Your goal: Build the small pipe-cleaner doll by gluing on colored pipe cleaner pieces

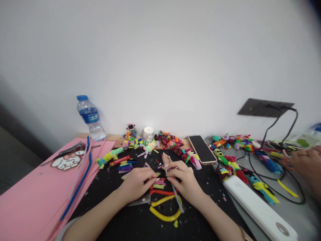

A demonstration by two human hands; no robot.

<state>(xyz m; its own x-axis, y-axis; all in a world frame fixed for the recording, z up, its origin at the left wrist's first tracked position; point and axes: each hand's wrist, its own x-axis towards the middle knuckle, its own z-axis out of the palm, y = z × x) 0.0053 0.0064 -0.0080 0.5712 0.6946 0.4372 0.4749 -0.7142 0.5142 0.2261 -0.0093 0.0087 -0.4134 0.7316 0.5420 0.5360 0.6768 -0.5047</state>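
Over the black mat (pixel 105 214), my left hand (pixel 140 182) and my right hand (pixel 184 180) meet with their fingertips pinched close together. Between them is something small and dark, too small to name. A pale lavender strip (pixel 178 200) runs down from under my right fingers. Just beyond that hand lies a pale pink fuzzy piece (pixel 166 160). Short cut pieces of pink and green pipe cleaner (pixel 159 185) sit beneath my fingertips. Closer to me is a tool with yellow looped handles (pixel 165 218), beside a red bar (pixel 160 192).
A water bottle (pixel 91 117) stands on pink sheets (pixel 30 204) near scissors (pixel 67 150). Several fuzzy dolls (pixel 193 158), a phone (pixel 203 149) and a white cup (pixel 148 134) line the back. Rightward are a long white device (pixel 258 207), black cables (pixel 267 129) and another person's hand (pixel 306 164).
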